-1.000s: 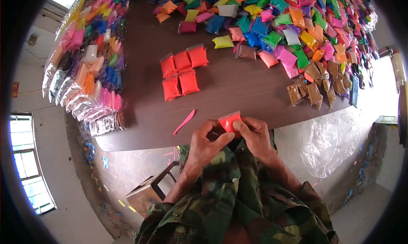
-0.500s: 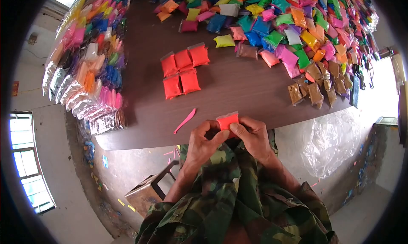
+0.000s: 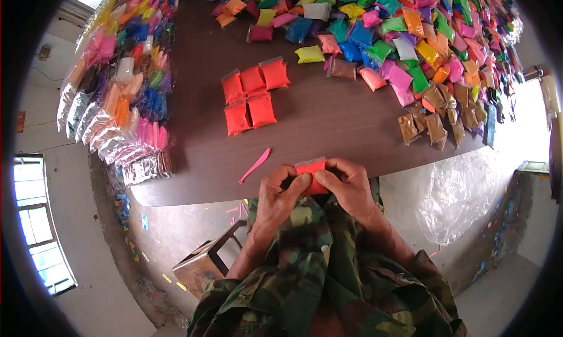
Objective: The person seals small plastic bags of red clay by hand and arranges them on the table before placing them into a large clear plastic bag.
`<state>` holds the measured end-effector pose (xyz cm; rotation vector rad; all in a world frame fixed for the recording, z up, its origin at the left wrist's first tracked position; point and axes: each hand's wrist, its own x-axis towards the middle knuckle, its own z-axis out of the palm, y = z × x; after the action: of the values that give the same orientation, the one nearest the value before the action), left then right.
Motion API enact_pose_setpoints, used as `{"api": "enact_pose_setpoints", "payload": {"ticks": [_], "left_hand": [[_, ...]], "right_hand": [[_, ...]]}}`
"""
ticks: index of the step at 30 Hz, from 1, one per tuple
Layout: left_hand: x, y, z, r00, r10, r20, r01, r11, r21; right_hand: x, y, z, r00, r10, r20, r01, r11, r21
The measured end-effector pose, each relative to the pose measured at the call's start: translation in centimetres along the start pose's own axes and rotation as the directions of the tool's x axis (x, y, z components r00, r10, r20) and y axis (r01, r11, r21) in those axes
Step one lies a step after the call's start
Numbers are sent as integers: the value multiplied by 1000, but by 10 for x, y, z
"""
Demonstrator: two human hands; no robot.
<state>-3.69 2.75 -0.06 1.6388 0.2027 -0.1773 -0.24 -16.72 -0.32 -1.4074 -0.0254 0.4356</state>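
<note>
At the far left, a stack of clear-wrapped coloured packs [image 3: 120, 93] is lying along the side of the table [image 3: 328, 120]. To its right, five red packets [image 3: 258, 102] are lying flat in two rows, three far and two near. A pink plastic knife [image 3: 254, 166] is resting on the near side, below these rows. The left hand [image 3: 278, 193] is pinching the left side of the held red packet [image 3: 311, 168], at the table's near edge; the right hand [image 3: 350, 190] is pinching its right side. Both grips are closing on it, thumbs uppermost. Farther right, a multicoloured packet pile [image 3: 404, 49] is covering the far side, and brown packets [image 3: 436, 129] are lying at its near end.
</note>
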Motion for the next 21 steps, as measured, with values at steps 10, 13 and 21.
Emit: {"api": "enact_pose_setpoints", "payload": {"ticks": [10,13,21], "left_hand": [[-2,-3,8,996,-87,23,88,995,-38],[-3,-2,9,999,-4,-34,5,999,32],[0,2,20,1000,-19,20,22,980,-197]], "right_hand": [[2,0,3,998,11,-55,-6,997,82],[1,-13,7,999,42,31,-45,996,83],[6,-3,-2,999,5,-42,0,995,102]]}}
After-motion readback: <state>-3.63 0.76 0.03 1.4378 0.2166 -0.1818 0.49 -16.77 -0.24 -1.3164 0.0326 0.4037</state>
